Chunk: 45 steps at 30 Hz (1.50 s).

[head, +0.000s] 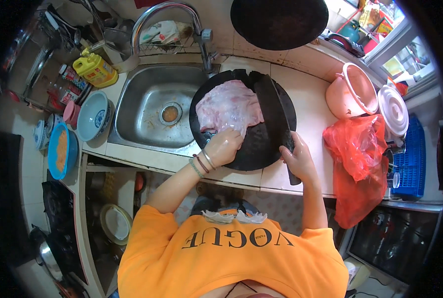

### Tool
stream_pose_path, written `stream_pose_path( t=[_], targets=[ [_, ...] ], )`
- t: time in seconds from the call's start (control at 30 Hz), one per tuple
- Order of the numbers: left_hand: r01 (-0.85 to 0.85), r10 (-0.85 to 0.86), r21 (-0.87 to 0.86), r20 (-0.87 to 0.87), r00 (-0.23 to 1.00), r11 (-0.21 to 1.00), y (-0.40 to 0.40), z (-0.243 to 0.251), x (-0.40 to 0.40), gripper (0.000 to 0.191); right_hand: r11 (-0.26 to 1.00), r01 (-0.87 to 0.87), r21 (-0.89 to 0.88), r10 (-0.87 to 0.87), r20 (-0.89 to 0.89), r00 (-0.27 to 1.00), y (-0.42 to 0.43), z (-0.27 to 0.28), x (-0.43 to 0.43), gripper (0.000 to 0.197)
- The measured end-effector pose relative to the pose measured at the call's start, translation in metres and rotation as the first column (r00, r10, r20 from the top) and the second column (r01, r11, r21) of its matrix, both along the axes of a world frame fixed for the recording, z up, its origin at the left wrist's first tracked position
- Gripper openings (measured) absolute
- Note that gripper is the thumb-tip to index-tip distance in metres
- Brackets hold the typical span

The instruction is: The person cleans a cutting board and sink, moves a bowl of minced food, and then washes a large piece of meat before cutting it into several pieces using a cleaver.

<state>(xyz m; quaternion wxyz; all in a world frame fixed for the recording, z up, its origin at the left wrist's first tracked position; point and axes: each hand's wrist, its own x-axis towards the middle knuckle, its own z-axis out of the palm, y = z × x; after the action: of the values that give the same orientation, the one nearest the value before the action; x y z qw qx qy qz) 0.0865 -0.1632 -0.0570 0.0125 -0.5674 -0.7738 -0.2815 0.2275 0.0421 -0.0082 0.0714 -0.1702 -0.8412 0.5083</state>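
Observation:
A slab of raw, pale pink meat [229,104] lies on a round black chopping board [247,149], which overlaps the sink's right edge. My left hand [223,146] grips the meat's lower edge, with bracelets around the wrist. In my right hand [298,156] is the handle of a large dark cleaver [273,108]. Its broad blade lies over the board's right part, along the meat's right side. Whether the blade touches the meat cannot be told.
To the left are a steel sink [154,108] with a curved faucet [165,5], a blue-patterned bowl [93,116], a blue basin [72,151] and a yellow bottle [96,70]. A pink bucket [351,91] and red plastic bags [359,149] stand right. A dark wok [279,22] hangs behind.

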Motion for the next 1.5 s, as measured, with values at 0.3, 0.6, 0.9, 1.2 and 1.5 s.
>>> stream_pose_path(
  t=[0.3, 0.6, 0.9, 1.2, 1.5],
  targets=[
    [-0.473, 0.527, 0.322, -0.102, 0.844, 0.82, 0.011, 0.004, -0.029, 0.034, 0.917, -0.154, 0.367, 0.148, 0.045, 0.988, -0.034, 0.017, -0.038, 0.039],
    [-0.44, 0.456, 0.174, -0.063, 0.888, 0.881, 0.007, -0.01, -0.042, 0.038, 0.709, -0.381, 0.593, 0.24, 0.305, 0.922, -0.031, 0.018, -0.065, 0.034],
    [-0.442, 0.466, 0.186, -0.108, 0.878, 0.877, 0.008, -0.018, -0.048, 0.042, 0.781, -0.494, 0.382, 0.346, 0.393, 0.852, -0.028, 0.013, -0.184, 0.041],
    [-0.455, 0.46, 0.081, -0.058, 0.886, 0.887, 0.011, -0.016, -0.046, 0.04, 0.759, -0.452, 0.468, 0.268, 0.409, 0.873, -0.015, 0.016, -0.112, 0.058],
    [-0.513, 0.524, 0.116, -0.102, 0.846, 0.85, 0.008, -0.022, -0.048, 0.038, 0.743, -0.427, 0.514, 0.246, 0.384, 0.89, -0.025, 0.002, -0.088, 0.053]
  ],
)
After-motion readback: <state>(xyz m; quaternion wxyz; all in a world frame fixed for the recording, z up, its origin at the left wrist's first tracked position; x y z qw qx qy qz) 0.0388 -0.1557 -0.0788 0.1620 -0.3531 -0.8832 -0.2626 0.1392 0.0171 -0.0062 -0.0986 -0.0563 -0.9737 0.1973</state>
